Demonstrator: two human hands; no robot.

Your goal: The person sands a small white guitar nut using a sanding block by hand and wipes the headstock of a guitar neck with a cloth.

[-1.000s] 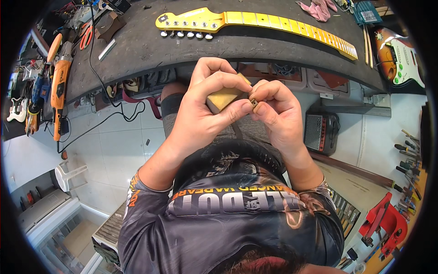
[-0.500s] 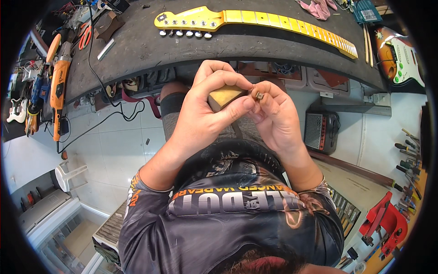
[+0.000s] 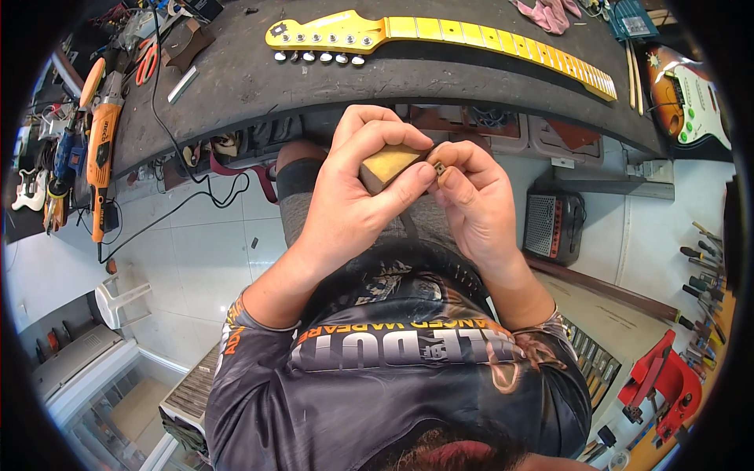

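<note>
My left hand [image 3: 350, 188] is wrapped around a small block [image 3: 389, 166] with a yellow top face and dark brown sides. Its thumb and fingertips reach past the block's right end. Between the thumb and fingers of my right hand [image 3: 481, 195] is pinched a small, dull metal piece [image 3: 441, 168], too small to make out its kind. The piece is right by my left thumb tip; whether it touches the block cannot be seen. Both hands are in front of my body, near the workbench's front edge. Beyond them a yellow guitar neck [image 3: 479, 36] lies on the dark workbench [image 3: 236, 82].
An orange power tool [image 3: 102, 149] hangs at the left, near a black cord [image 3: 174, 145]. Red-handled scissors [image 3: 147, 63] lie on the bench. A sunburst guitar body [image 3: 691, 102] is at the far right. Below it stand an amplifier [image 3: 552, 228] and a red clamp-like tool [image 3: 667, 388].
My right hand has shifted slightly left and turned the small metal piece closer to my left thumb. The left hand still grips the block, tilted a little differently.
</note>
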